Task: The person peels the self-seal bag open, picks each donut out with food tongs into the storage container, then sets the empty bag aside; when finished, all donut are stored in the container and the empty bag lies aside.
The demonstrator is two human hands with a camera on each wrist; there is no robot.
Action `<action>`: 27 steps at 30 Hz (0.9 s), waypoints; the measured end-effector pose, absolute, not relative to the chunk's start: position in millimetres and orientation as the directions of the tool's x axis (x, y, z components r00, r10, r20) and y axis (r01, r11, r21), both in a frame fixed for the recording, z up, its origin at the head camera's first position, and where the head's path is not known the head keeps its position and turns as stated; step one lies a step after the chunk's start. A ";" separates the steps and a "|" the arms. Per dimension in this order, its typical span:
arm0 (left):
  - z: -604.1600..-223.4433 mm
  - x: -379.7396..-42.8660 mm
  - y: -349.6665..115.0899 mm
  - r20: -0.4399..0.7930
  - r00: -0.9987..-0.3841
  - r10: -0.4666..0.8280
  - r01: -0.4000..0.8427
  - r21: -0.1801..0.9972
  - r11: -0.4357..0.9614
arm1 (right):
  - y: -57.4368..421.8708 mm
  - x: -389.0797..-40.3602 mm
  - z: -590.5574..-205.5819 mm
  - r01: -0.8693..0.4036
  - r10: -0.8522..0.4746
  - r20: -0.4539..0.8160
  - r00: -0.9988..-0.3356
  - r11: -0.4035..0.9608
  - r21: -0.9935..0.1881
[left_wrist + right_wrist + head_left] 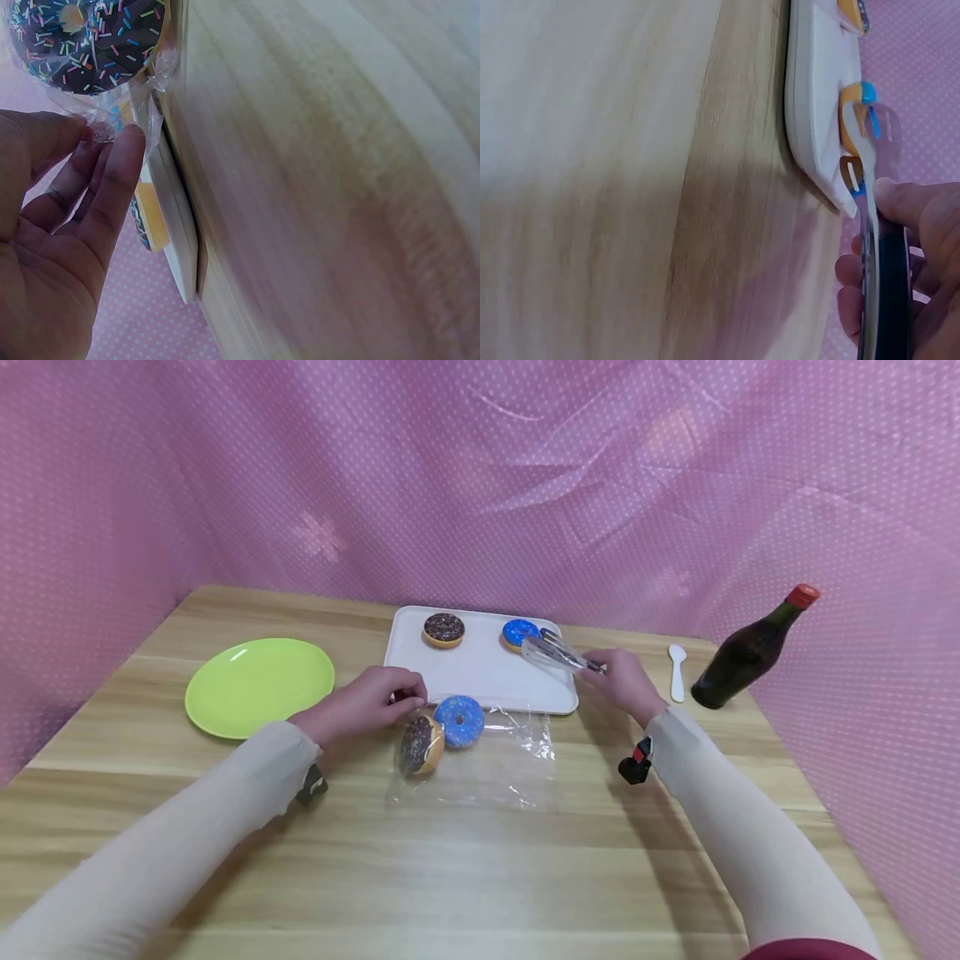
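Clear plastic bunches between the pinching thumb and fingertips of my left hand [367,700]: a bag [510,764] with a chocolate doughnut [422,745] and a speckled blue doughnut [459,721] inside. Rightward, on the white tray [472,672], sits another blue doughnut [517,631], tongs [558,653] at its side, their handle gripped by my right hand's [622,681] curled fingers.

Left arm [172,833] and right arm [750,827] reach forward, left hand [367,700] pinching, right hand [624,681] gripping.

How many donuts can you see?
4: a brown donut and a blue donut on the tray, then another brown one and another blue one in the clear bag.
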State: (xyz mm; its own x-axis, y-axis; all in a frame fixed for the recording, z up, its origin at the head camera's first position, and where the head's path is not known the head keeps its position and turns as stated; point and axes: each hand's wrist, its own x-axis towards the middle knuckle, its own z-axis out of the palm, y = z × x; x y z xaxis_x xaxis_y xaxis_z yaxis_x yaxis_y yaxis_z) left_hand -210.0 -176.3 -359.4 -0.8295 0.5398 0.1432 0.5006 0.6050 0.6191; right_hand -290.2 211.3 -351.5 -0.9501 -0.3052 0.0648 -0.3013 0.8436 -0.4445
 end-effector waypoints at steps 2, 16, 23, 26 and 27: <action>-360.7 -208.9 -174.6 0.140 -0.831 0.539 0.498 0.620 0.607 | 211.1 -289.6 -351.7 -0.303 -0.309 0.061 -0.949 0.847 -0.437; -360.1 -207.6 -173.8 0.144 -0.838 0.526 0.493 0.613 0.618 | 210.8 -289.7 -354.1 -0.265 -0.285 0.028 -0.958 0.847 -0.460; -358.8 -206.0 -173.5 0.144 -0.836 0.529 0.497 0.607 0.620 | 213.7 -285.5 -348.0 -0.243 -0.270 0.004 -0.963 0.858 -0.452; -359.2 -206.0 -172.3 0.144 -0.836 0.530 0.498 0.605 0.621 | 220.6 -280.4 -343.2 -0.272 -0.289 0.028 -0.957 0.862 -0.428; -359.2 -206.0 -171.7 0.143 -0.836 0.530 0.498 0.605 0.621 | 223.4 -278.2 -341.4 -0.288 -0.299 0.041 -0.953 0.860 -0.422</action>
State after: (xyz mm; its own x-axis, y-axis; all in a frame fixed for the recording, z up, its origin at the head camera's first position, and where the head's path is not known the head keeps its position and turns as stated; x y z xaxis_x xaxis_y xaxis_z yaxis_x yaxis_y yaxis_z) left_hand -206.0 -171.7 -359.2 -0.8357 0.5303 0.1427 0.4976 0.6215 0.6051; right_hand -278.2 223.4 -341.4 -0.9535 -0.2986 0.0412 -0.2875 0.8599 -0.4219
